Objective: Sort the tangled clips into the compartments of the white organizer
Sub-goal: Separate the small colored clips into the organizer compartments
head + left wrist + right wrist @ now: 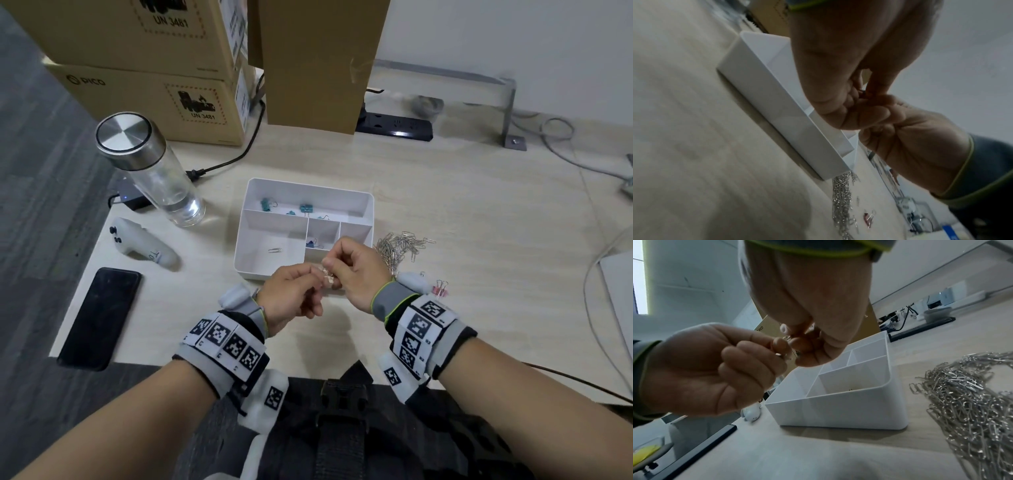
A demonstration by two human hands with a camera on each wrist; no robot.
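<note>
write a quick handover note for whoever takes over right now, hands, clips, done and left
Left hand and right hand: both pinch one small clip cluster above the near edge of the white organizer.
Done: teal binder clips in the back compartment, one in the small middle one, one paper clip in the large left one.
Left: the paper clip pile right of the organizer and a pink binder clip by the right wrist.

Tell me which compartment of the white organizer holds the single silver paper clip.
The large near-left compartment of the white organizer: the lone silver paper clip lies on its floor. The long back compartment and the small middle one hold teal binder clips instead.
</note>
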